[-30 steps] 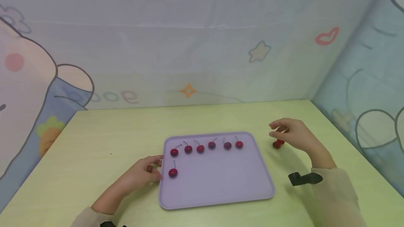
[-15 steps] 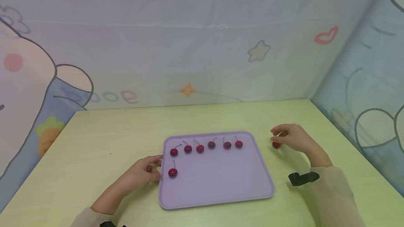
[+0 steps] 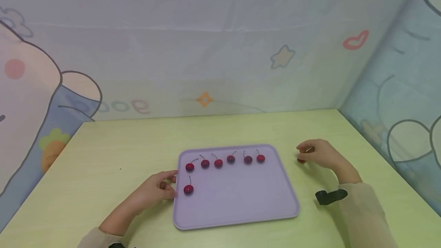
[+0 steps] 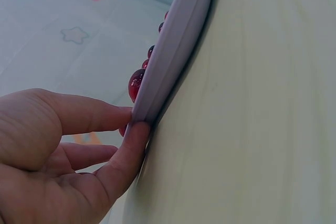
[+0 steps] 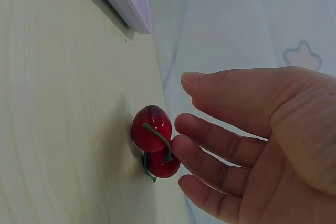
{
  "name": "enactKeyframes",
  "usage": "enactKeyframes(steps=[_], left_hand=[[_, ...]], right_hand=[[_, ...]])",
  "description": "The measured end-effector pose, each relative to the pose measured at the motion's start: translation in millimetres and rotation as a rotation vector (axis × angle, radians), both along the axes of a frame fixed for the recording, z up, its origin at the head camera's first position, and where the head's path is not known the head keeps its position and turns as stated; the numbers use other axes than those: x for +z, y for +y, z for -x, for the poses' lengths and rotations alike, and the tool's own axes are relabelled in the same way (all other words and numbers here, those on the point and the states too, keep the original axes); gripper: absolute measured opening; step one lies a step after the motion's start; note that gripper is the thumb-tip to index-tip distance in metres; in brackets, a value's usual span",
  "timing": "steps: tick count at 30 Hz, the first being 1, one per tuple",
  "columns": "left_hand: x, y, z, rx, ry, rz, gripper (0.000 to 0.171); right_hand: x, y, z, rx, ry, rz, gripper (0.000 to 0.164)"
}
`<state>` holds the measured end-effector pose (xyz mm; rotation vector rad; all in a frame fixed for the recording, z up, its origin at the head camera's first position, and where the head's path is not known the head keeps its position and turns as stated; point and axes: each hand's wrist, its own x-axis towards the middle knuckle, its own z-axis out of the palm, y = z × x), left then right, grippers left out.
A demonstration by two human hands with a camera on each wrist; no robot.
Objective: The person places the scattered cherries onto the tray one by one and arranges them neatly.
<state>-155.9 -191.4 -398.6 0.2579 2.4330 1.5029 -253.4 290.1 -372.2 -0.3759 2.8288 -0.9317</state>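
Observation:
A lilac tray (image 3: 241, 202) lies on the table with several dark red cherries on it. Most form a row along its far side, and one cherry (image 3: 188, 189) sits alone nearer the left edge. My left hand (image 3: 149, 192) touches the tray's left rim with its fingertips and thumb, spaced apart along the edge. Right of the tray, my right hand (image 3: 318, 153) hovers low over loose cherries. In the right wrist view a cherry (image 5: 151, 128) and a second one (image 5: 164, 163), both green-stemmed, lie together by my relaxed fingertips; whether they touch I cannot tell. Nothing is gripped there.
The pale yellow-green table (image 3: 131, 141) extends around the tray. A printed cloth (image 3: 220, 49) hangs behind its far edge and along the sides. Black camera mounts (image 3: 330, 196) sit at the sleeve cuffs.
My right hand has lowered and drawn slightly toward me, now covering more of the loose cherries in the head view. My left hand and the tray have stayed in place.

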Motion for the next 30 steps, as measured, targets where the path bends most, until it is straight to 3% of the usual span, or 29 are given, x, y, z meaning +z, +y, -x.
enactKeyframes(steps=[30], left_hand=[[1.5, 0.9, -0.1, 0.017, -0.020, 0.000, 0.067]], right_hand=[[-10.0, -0.9, 0.6, 0.024, 0.023, -0.036, 0.032]])
